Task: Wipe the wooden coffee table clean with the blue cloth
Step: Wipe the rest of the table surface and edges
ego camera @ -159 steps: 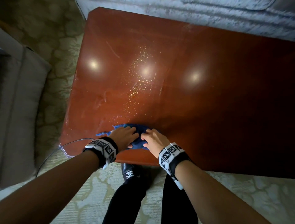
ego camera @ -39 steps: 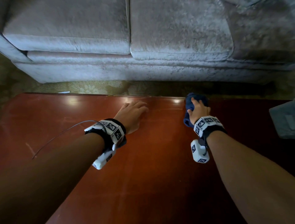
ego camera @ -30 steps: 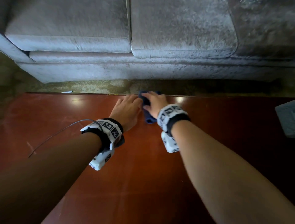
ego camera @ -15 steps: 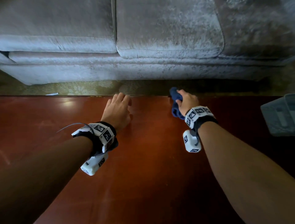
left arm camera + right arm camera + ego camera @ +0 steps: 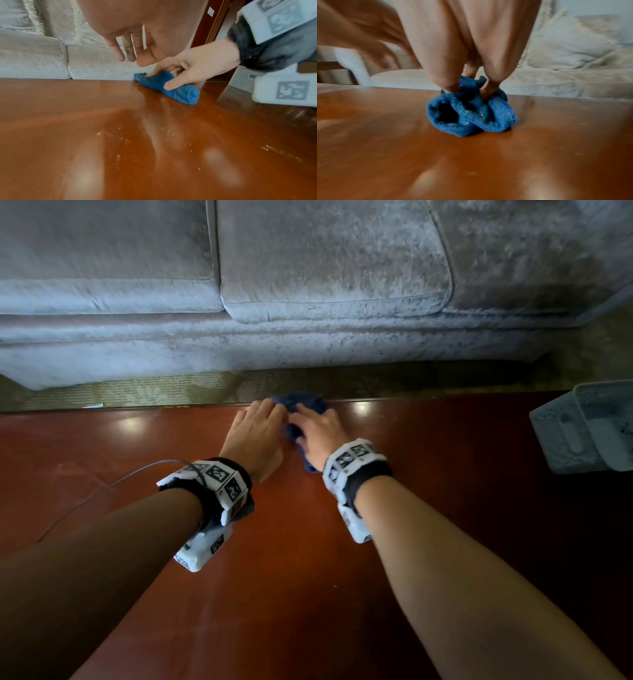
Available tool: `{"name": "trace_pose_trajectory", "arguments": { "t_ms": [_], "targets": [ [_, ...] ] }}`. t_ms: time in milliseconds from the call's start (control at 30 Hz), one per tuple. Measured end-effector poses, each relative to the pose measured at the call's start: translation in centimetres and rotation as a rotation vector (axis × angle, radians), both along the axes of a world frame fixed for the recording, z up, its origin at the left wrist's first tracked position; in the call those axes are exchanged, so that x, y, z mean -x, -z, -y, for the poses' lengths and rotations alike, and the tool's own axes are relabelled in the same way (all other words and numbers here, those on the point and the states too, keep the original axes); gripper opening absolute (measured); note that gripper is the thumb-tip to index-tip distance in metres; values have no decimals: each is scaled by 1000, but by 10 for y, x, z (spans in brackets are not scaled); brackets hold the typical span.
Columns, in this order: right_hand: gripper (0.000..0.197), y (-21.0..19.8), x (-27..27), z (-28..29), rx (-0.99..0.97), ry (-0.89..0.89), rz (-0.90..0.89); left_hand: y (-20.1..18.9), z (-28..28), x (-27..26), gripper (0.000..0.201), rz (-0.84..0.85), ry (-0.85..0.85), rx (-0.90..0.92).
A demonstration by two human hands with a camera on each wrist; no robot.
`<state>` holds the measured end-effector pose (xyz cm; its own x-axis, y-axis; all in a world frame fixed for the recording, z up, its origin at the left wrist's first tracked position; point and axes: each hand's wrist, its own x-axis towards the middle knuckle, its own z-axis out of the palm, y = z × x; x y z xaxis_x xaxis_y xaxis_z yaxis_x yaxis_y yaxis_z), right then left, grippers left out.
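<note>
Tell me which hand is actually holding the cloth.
The right hand: its fingers and thumb pinch the bunched blue cloth against the table. The left hand lies open beside it, gripping nothing.

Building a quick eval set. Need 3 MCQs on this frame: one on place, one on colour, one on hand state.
1. Where on the coffee table is the cloth?
A. at the far edge, by the sofa
B. at the near edge
C. on the floor

2. What colour is the cloth?
A. white
B. blue
C. green

3. What is the right hand doing?
A. hanging idle
B. gripping the bunched cloth
C. lifting the grey basket

Key: 1 A, the head view shows it at the sofa-side edge. 2 B, both wrist views show blue. 3 B, its fingers dig into the folds.
</note>
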<state>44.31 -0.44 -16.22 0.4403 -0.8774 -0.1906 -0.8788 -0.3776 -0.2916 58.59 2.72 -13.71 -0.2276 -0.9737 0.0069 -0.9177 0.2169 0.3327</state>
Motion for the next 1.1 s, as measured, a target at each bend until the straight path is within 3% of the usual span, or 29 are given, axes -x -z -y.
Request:
{"name": "trace_pose_trajectory", "arguments": {
  "t_ms": [133,200,267,333,400,533,667,733,800,867,1000,1100],
  "targets": [
    [17,-7,-70,-36,139,-198,-12,-2,-4,-20,25,-10,-85,-48],
    [18,6,-90,-60,13,-328,-77,-2,-9,-39,26,-25,-110,-73],
    [22,11,-100,-83,-98,-363,46,-1,-17,-57,25,-1,-89,-94],
    [27,16,-104,-104,-124,-380,238,1,-27,-70,26,22,-72,-107],
    [36,15,-101,-113,-115,-379,314,1,-38,-79,25,37,-73,-112],
    [47,11,-55,-92,-53,-197,303,-7,-53,-94,31,47,-94,-103],
    [58,13,14,-52,70,283,217,-17,-65,-102,33,28,-77,-105],
    [71,8,29,-38,-42,454,151,-18,-70,-105,32,21,-77,-105],
    [78,3,27,-29,-168,498,63,-18,-76,-108,32,8,-86,-105],
    [78,0,11,-29,-187,408,-7,-18,-82,-110,33,-7,-81,-121],
    [72,-6,-65,-65,-159,-82,-85,-17,-100,-118,40,-3,-75,-142],
    [63,-6,-127,-117,-169,-392,-12,-15,-109,-126,40,24,-102,-125]
  ]
}}
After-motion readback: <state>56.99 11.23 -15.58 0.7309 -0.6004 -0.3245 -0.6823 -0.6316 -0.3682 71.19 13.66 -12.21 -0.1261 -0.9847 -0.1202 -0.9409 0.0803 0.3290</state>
